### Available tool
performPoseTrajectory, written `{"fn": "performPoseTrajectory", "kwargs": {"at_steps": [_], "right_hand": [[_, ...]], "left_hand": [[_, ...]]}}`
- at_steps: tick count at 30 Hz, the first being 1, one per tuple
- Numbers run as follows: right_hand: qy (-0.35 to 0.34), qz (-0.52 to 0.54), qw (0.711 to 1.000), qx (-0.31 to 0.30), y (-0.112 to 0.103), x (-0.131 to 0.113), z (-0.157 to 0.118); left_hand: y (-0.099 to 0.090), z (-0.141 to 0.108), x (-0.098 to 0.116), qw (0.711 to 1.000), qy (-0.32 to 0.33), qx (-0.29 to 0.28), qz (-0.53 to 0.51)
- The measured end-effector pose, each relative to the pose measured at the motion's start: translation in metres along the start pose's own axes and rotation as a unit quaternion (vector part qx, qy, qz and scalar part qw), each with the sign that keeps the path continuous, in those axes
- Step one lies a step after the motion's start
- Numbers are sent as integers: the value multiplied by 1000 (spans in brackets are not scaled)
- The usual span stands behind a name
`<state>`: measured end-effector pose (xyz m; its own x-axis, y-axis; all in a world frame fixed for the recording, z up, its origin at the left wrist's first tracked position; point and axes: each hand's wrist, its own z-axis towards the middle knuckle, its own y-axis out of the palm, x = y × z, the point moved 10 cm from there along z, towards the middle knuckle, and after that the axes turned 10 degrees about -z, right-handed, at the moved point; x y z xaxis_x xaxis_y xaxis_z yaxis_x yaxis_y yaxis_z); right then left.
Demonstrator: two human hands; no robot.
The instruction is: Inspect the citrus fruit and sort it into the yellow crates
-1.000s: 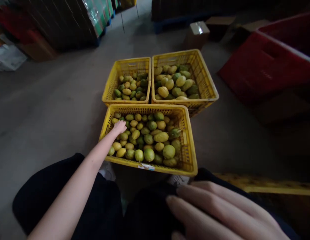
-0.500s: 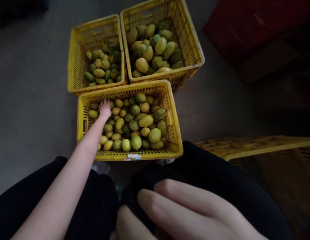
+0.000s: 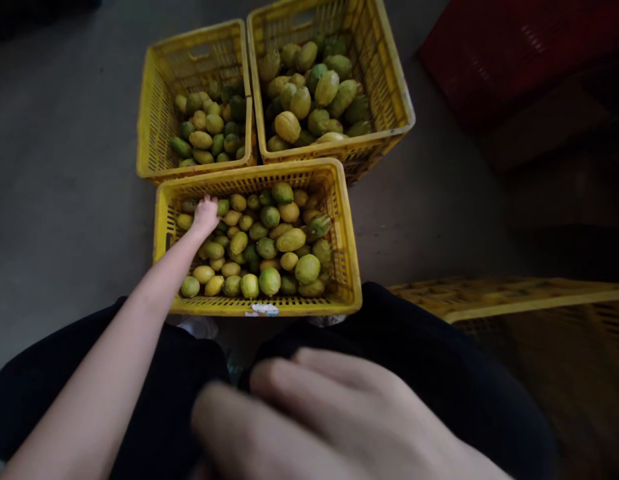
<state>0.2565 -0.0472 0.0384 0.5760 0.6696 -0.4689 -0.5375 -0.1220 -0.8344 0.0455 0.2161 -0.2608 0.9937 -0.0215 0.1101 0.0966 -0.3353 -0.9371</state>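
Observation:
My left hand (image 3: 206,214) reaches into the near yellow crate (image 3: 350,250), at its far left corner. Its fingers curl down over one of the oval yellow-green fruits, which the hand mostly hides; a green fruit (image 3: 222,207) lies just right of it. More fruits, such as a round pale green one (image 3: 308,269), fill the crate's bottom in a loose layer. Close to the camera, above my lap, my right hand (image 3: 309,417) is blurred with its fingers bent inward. Whatever it may hold is hidden behind the knuckles.
Behind the near crate stand two more yellow crates, a left one (image 3: 145,127) and a right one (image 3: 402,100), both part-filled with similar fruit. Another yellow crate (image 3: 529,301) is at my right. A dark red object (image 3: 519,53) lies at the upper right on grey floor.
My left hand has shifted slightly left, and its fingers have drawn closer together over the fruit. My right hand has moved left and its fingers look more bent. The view has tilted slightly.

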Motion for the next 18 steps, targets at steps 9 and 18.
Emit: {"fn": "performPoseTrajectory", "kwargs": {"at_steps": [9,18], "right_hand": [[127,-179,924,-312,102,55,20],[124,-213,897,-366,135,59,27]], "left_hand": [[-79,-113,-4,758,-59,-130,-637],[-123,-192,3,446,-91,-34,-890]]}}
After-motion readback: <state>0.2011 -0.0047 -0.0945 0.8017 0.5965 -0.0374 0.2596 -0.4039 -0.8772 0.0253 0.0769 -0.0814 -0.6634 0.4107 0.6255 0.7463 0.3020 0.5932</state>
